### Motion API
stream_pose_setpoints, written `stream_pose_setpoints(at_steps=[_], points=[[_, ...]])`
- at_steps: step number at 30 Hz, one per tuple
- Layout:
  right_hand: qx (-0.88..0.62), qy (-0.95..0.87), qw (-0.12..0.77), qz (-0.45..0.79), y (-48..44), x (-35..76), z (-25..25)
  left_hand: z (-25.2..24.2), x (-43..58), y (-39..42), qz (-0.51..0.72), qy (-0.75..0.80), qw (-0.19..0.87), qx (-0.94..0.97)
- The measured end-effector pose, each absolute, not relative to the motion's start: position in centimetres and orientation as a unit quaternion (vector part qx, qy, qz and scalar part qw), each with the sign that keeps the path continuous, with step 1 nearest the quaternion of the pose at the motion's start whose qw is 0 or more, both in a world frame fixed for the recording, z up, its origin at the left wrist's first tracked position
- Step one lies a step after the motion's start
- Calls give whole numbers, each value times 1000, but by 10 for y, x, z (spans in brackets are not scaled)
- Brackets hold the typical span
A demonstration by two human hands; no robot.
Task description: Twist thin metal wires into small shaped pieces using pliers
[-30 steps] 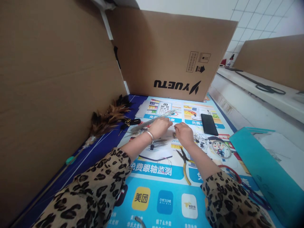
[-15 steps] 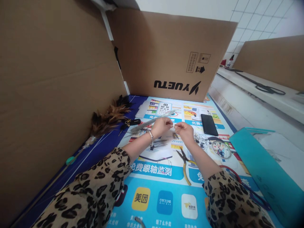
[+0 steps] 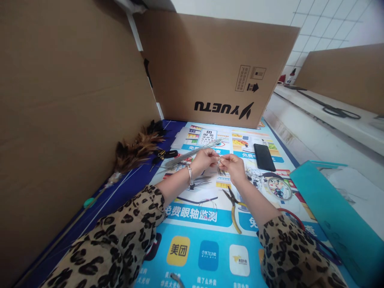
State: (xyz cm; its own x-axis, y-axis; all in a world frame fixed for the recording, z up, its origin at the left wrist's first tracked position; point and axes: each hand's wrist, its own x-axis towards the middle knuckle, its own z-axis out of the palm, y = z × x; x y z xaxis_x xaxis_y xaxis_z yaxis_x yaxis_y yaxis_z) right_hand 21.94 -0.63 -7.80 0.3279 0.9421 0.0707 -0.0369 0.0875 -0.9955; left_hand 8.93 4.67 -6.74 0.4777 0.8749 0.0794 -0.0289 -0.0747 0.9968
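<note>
Over the middle of the printed sheet, my left hand (image 3: 204, 161) and my right hand (image 3: 233, 167) meet fingertip to fingertip. Both are closed in a pinch; what lies between the fingers is too small to make out. Just beneath the fingertips shows a small tuft of thin dark strands (image 3: 221, 172); whether it is held or lies on the sheet I cannot tell. Long silvery wires (image 3: 183, 159) lie behind my left hand, and short thin wires (image 3: 203, 181) below it. Needle-nose pliers (image 3: 234, 212) with yellow handles rest, jaws spread, nearer me.
A black phone (image 3: 264, 157) and a round clear dish (image 3: 279, 189) lie to the right, beside a teal box (image 3: 333, 216). Brown feathers (image 3: 135, 148) and a black-handled tool (image 3: 168, 154) lie left. Cardboard panels (image 3: 216, 68) stand behind and left. Scissors (image 3: 339, 112) rest on the ledge.
My fingertips have drawn closer together and now touch or nearly touch, with the right hand shifted slightly left. The things on the sheet have stayed put.
</note>
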Motion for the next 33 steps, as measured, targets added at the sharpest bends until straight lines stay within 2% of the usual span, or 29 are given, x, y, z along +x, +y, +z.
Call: stream_pose_setpoints(at_steps=[33], points=[[-568, -413, 610, 366, -5, 219, -85, -78, 100, 33, 418, 355, 633, 547]])
